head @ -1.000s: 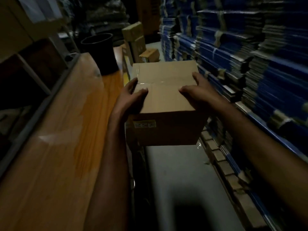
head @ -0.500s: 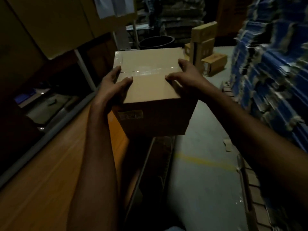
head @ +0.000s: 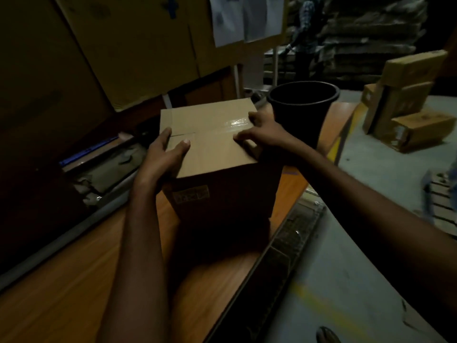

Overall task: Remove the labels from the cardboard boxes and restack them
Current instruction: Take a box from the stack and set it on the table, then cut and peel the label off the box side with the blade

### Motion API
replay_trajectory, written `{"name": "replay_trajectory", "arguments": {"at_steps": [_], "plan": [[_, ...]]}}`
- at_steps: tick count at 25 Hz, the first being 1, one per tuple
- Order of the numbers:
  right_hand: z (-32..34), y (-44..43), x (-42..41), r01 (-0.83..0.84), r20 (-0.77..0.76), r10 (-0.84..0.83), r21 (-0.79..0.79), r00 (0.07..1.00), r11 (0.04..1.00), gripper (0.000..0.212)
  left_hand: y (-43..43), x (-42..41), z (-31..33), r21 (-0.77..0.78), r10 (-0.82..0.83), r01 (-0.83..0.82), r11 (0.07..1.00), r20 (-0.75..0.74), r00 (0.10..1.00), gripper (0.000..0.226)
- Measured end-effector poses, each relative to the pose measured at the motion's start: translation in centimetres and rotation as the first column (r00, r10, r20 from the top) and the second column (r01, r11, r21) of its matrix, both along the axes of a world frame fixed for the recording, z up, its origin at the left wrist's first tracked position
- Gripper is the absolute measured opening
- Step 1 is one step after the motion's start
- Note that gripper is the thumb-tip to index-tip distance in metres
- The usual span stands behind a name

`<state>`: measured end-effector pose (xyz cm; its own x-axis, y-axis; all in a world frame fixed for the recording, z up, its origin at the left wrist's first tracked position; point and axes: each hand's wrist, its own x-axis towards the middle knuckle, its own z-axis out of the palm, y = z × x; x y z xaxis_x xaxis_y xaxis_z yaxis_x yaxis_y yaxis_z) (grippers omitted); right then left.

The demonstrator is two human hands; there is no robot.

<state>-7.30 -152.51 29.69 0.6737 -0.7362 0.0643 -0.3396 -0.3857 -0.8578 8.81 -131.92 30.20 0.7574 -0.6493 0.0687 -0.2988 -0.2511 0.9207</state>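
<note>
Wooden worktop [head: 74,280]: L side of view, floor to R. Cardboard box [head: 210,144]: upright over worktop, taped seam on top (base contact not discernible). Black bin [head: 301,112]: on worktop just behind box. Left hand [head: 163,157]: clamped on box's L top edge, thumb on top. Right hand [head: 264,132]: fingers curled over R top edge. Label [head: 191,194]: near face, upper L.

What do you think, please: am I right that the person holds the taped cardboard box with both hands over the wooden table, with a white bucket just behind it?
Not quite: the bucket is black, not white, as the head view shows. The rest stands: the left hand and right hand hold the cardboard box over the wooden table, the bucket just behind it.
</note>
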Motion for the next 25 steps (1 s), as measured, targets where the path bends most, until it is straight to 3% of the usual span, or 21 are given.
{"name": "replay_trajectory", "arguments": {"at_steps": [8, 11, 13, 17, 22, 25], "plan": [[-1.2, -9.6, 5.1, -0.368, -0.177, 0.355, -0.046, 0.918, 0.929, 0.084, -5.2, -2.2, -0.9, 0.179, 0.359, -0.346, 0.921, -0.048, 0.932, 0.071], [-0.3, -11.3, 5.7, -0.429, -0.304, 0.357, -0.217, 0.883, 0.877, 0.072, -5.7, -4.3, -1.1, 0.243, 0.394, -0.372, 0.896, -0.048, 0.918, 0.071], [0.2, -11.4, 5.2, -0.451, -0.348, 0.338, -0.328, 0.874, 0.83, 0.064, -5.9, -5.5, -1.2, 0.256, 0.353, -0.355, 0.899, 0.053, 0.934, 0.071], [-1.3, -11.0, 2.4, -0.375, -0.158, 0.35, -0.567, 0.923, 0.734, 0.048, -6.2, -6.5, -1.2, 0.302, 0.166, -0.229, 0.925, 0.223, 0.961, 0.056], [-4.2, -10.5, -0.7, -0.287, -0.012, 0.37, -0.655, 0.929, 0.699, 0.035, -7.2, -9.1, -2.5, 0.236, 0.251, -0.31, 0.921, 0.25, 0.935, 0.051], [-4.2, -12.4, -0.7, -0.336, -0.026, 0.432, -0.67, 0.902, 0.662, 0.037, -7.8, -10.6, -2.7, 0.338, 0.231, -0.335, 0.879, 0.311, 0.922, 0.054]]}}
